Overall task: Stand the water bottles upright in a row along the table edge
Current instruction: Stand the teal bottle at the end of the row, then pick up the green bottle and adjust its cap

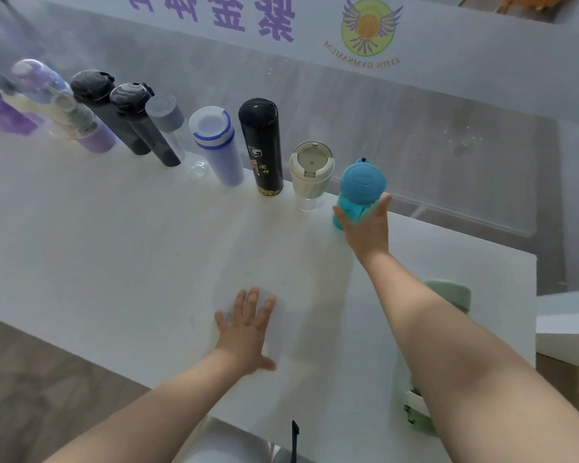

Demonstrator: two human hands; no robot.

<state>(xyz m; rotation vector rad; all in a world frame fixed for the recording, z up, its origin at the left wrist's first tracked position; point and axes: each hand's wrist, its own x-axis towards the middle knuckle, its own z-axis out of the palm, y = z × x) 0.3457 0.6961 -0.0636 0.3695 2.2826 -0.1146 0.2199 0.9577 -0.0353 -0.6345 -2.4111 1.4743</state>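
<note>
White bench (121,248): broad top, bottles ranged along its far edge. Right hand (365,228): fingers (383,203) and thumb curled round the lower body of the blue bottle (360,188), which stands upright at the row's right end. Left hand (246,327): fingers (253,300) spread straight, palm flat on the bench, holding nothing, well nearer the person than the right hand. Black flask (263,148): upright, two places left of the right hand's fingers. Cream-lidded clear bottle (310,172): upright, just left of those fingers. Pale green bottle (448,295): partly hidden under the right forearm.
</note>
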